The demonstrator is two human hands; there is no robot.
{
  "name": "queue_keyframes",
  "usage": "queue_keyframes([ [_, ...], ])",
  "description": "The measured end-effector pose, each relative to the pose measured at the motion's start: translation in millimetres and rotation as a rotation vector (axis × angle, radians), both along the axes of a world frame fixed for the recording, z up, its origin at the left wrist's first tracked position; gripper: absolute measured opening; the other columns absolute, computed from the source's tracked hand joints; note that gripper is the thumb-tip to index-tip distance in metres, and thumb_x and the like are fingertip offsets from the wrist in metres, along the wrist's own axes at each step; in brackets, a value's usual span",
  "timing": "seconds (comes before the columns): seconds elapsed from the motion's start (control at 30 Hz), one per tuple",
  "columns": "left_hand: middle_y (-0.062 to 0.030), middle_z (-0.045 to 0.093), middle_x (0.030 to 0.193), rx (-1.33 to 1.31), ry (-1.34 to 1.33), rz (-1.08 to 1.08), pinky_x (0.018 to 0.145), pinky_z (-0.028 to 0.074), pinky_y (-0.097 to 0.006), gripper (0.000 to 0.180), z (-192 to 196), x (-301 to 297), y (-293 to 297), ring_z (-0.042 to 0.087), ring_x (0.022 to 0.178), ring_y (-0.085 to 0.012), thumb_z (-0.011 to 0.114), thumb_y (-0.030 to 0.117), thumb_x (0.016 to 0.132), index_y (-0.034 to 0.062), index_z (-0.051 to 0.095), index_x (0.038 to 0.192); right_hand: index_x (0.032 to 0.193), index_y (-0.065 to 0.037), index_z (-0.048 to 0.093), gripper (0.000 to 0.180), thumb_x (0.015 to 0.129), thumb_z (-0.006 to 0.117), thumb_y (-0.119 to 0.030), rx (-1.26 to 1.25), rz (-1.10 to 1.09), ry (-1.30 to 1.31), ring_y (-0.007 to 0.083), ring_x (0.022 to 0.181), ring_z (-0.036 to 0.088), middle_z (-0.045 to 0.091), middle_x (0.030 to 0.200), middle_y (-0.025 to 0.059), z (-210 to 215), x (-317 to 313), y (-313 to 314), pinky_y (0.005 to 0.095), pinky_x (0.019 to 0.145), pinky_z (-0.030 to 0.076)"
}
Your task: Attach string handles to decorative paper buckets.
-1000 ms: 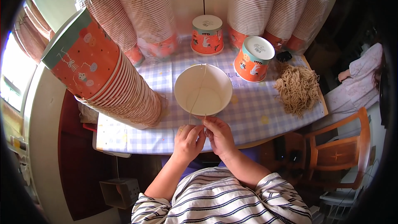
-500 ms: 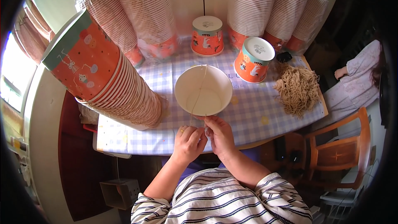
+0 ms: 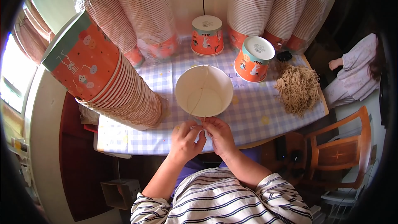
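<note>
A paper bucket (image 3: 188, 93), white inside, stands mouth up on the table in front of me. A thin beige string (image 3: 201, 89) crosses its mouth from the far rim to the near rim. Just below the near rim, my left hand (image 3: 185, 140) is closed in a pinch on the string. Beside it my right hand (image 3: 219, 136) is closed too, thumb and fingertips pinching the string at the rim. The fingertips of both hands nearly meet, and the string between them is too fine to follow.
On the left leans a tall stack of orange buckets (image 3: 120, 83). Two upturned buckets, one farther back (image 3: 207, 37) and one nearer (image 3: 252, 64), stand behind mine. A string heap (image 3: 297, 89) lies right. Wrapped stacks (image 3: 253, 8) line the back. Another person's sleeve (image 3: 356, 72) and a wooden chair (image 3: 338, 153) are at right.
My left hand has shifted slightly up toward the bucket's rim, its fingers less curled. The string inside the bucket has slackened into a curve. At right, the other person's arm has moved.
</note>
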State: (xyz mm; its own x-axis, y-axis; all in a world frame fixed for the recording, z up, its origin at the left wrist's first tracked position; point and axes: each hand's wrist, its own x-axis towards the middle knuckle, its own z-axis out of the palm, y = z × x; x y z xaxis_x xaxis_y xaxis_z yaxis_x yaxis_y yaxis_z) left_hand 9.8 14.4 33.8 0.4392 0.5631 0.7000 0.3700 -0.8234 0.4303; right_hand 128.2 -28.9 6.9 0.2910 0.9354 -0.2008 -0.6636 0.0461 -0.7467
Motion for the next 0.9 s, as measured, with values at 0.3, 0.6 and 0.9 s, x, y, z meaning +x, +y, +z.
queue_keyframes([
  [0.3, -0.0067, 0.06, 0.09, 0.118, 0.192, -0.087, 0.063, 0.048, -0.036, 0.027, 52, 4, 28, 0.06, 0.074, -0.0254, 0.067, 0.002, 0.069, 0.007, 0.063, 0.095, 0.096, -0.006, 0.06, 0.013, 0.087, 0.064, -0.013, 0.064, 0.102, 0.284, 0.0082, 0.07, 0.055, 0.064, 0.085, 0.0014, -10, 6, 1, 0.0211, 0.061, 0.038],
  [0.6, -0.0071, 0.062, 0.083, 0.011, 0.383, -0.191, 0.063, 0.05, -0.037, 0.023, 46, 5, 43, 0.06, 0.072, -0.0264, 0.068, 0.006, 0.07, 0.005, 0.062, 0.092, 0.097, -0.002, 0.063, 0.012, 0.089, 0.061, -0.01, 0.046, 0.089, 0.134, 0.0087, 0.063, 0.05, 0.064, 0.082, 0.0046, -14, 4, 3, 0.023, 0.058, 0.037],
  [0.9, -0.0052, 0.06, 0.08, 0.054, 0.397, -0.229, 0.06, 0.049, -0.036, 0.026, 47, 5, 47, 0.06, 0.069, -0.0246, 0.072, 0.011, 0.067, 0.0063, 0.062, 0.09, 0.095, -0.001, 0.064, 0.013, 0.089, 0.062, -0.012, 0.039, 0.036, -0.054, 0.0081, 0.062, 0.048, 0.064, 0.081, 0.0058, -14, 5, 4, 0.0222, 0.057, 0.036],
])
